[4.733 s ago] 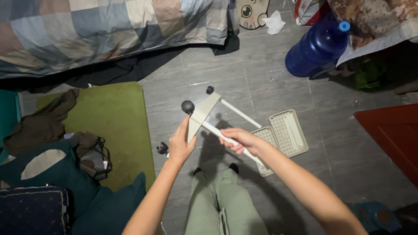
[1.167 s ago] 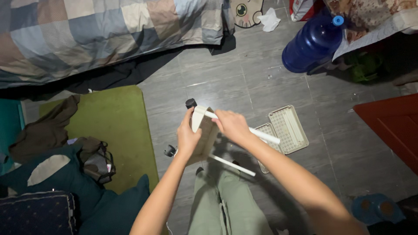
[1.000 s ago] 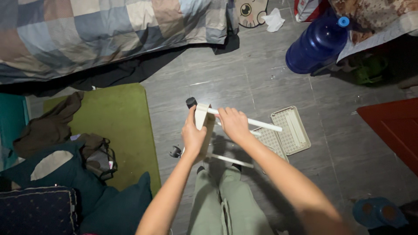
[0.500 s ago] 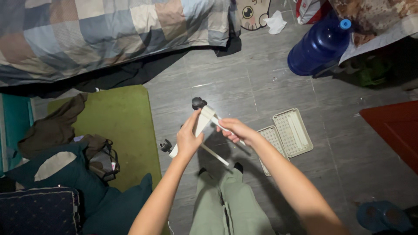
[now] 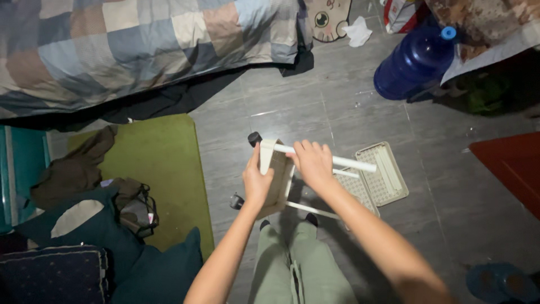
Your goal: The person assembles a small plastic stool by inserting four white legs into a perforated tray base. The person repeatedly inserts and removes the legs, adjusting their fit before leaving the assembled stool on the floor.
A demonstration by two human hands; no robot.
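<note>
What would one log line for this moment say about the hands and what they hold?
left hand: grips beige wheeled base | right hand: wrapped round white pole on base | below: beige trays on grey floor

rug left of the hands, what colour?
Olive green, plain with no pattern; the rug shows clearly in the head view.
</note>
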